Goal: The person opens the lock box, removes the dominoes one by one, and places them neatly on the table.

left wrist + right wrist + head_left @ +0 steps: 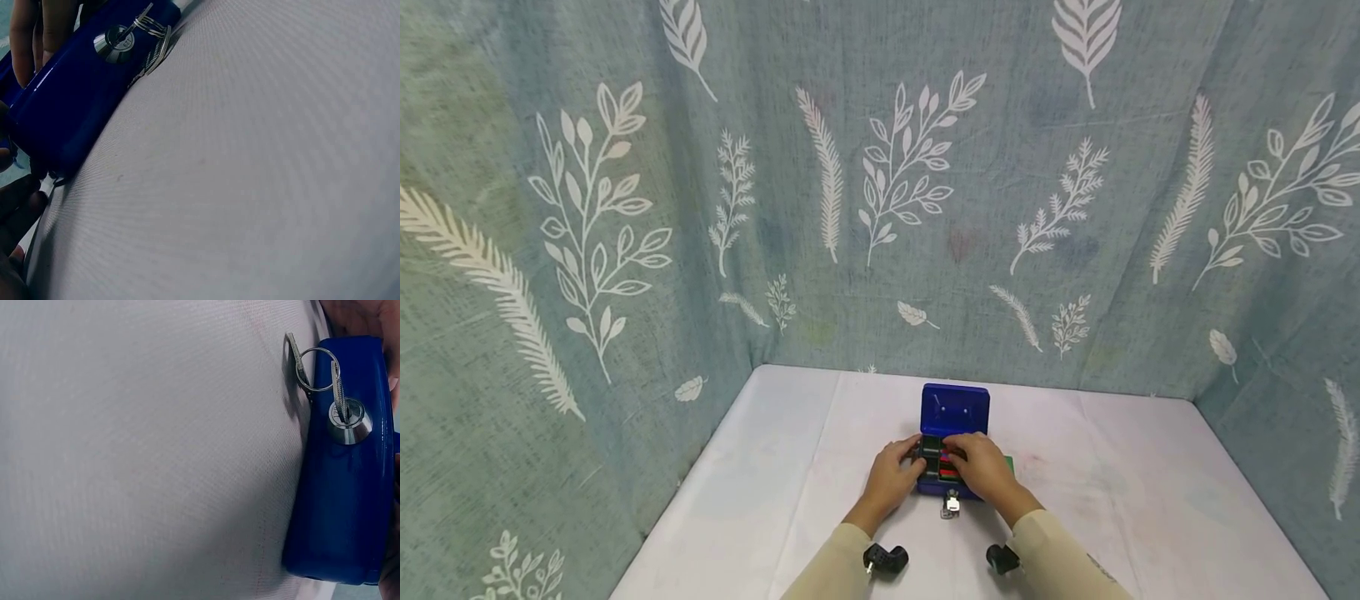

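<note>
So there's a blue cash box (930, 488) sitting on the white surface (820, 517), pretty much right between the two hands. The left hand (892, 477) has hold of its left side, thumb over the rim and fingers along the outside wall, so that one's basically gripping the box. The right hand (985, 467) is over the right part of it, fingers bent down into the black tray (931, 446) inside. Some red pieces (949, 473) and a pink piece (945, 457) show just under that hand's thumb and fingers. Can't tell if it's actually pinching one of them though, the fingers cover too much

The lid (955, 407) is flipped up, standing just beyond both hands. On the near side of the box, between the wrists, there's a round silver lock (350, 428) with a key (338, 394) stuck in it, plus a key ring (319, 350) with another key hanging off it. A bit of something green (1010, 461) peeks out just past the right hand, mostly hidden, no clue what it is

Both arms are in beige sleeves (838, 562), with a black gadget near each wrist, and way behind the hands hangs a blue-green curtain (970, 333) with white leaf prints
</note>
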A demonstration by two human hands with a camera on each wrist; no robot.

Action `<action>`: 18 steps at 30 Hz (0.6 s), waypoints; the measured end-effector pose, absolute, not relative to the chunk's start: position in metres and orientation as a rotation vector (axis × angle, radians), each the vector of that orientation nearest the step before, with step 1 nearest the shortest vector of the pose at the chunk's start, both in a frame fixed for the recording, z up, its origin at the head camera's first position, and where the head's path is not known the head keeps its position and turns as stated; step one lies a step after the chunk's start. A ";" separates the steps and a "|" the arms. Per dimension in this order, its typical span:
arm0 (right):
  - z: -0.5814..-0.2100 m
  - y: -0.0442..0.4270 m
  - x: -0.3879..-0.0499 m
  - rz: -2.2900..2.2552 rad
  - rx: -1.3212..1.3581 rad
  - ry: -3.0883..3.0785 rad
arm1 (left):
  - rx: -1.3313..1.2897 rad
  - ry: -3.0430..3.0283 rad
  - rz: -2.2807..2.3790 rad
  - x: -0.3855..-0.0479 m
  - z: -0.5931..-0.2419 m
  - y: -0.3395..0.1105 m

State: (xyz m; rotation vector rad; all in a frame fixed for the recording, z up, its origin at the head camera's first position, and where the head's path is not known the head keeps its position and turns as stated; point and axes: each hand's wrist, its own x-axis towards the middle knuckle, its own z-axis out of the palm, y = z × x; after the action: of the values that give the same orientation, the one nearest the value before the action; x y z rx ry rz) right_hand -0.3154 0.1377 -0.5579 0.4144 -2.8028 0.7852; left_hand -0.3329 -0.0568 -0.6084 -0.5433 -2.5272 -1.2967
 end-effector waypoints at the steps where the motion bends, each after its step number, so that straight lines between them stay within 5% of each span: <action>1: -0.557 0.138 -0.316 0.781 0.424 -2.807 | -0.543 -2.528 -1.299 -0.333 -0.608 -0.057; 18: -0.552 0.137 -0.319 0.776 0.468 -2.907 | -0.549 -2.522 -1.312 -0.333 -0.607 -0.058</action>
State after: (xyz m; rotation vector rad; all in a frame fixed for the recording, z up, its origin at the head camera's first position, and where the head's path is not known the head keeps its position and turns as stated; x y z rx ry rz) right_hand -0.3192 0.1368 -0.5525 0.4678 -2.9072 0.7757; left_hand -0.3325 -0.0578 -0.6067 -0.5491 -2.5215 -1.3121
